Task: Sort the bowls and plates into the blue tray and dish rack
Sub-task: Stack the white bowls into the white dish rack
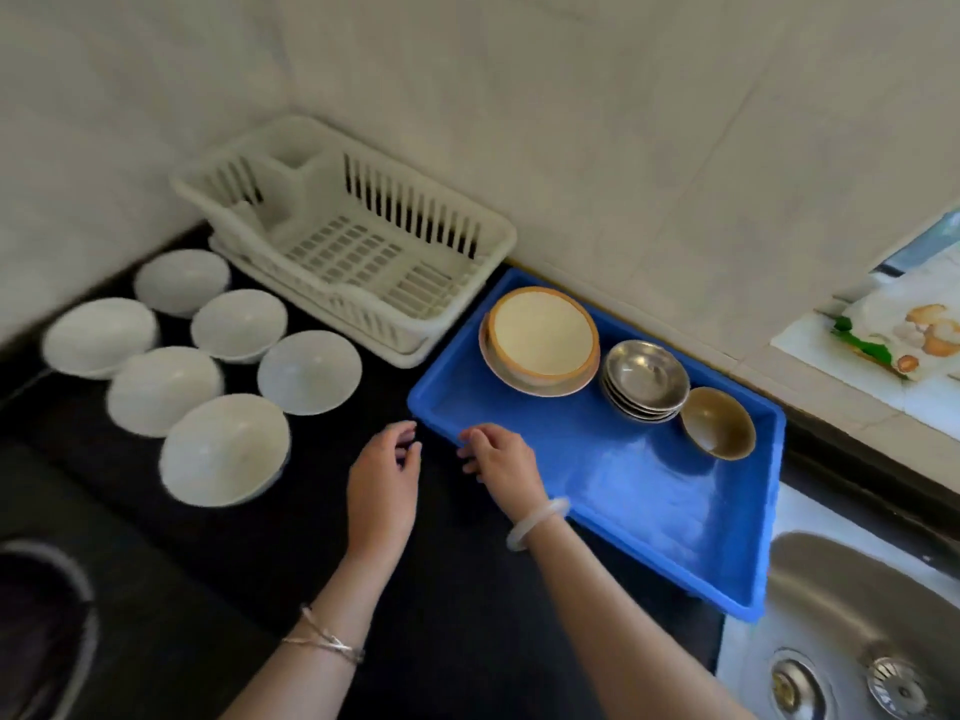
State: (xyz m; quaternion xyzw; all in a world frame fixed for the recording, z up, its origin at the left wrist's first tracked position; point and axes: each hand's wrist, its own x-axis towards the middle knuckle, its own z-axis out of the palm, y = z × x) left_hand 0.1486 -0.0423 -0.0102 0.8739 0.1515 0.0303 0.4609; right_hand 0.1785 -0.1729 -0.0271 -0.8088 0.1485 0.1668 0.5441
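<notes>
Several white bowls (224,449) sit on the black counter at the left. Behind them the white dish rack (483,241) stands with nothing in it. The blue tray (649,501) lies to the right and holds a cream bowl with an orange rim (543,332) on a plate, a stack of steel bowls (644,376) and a brown bowl (719,426). My left hand (382,485) hovers over the counter just left of the tray, fingers loosely curled and holding nothing. My right hand (501,457) rests at the tray's near left rim, fingers bent over the edge.
A steel sink (857,631) lies at the lower right, just past the tray. A gas burner (41,631) is at the lower left. A packet (904,335) rests on the ledge at the right. Tiled walls close off the back corner.
</notes>
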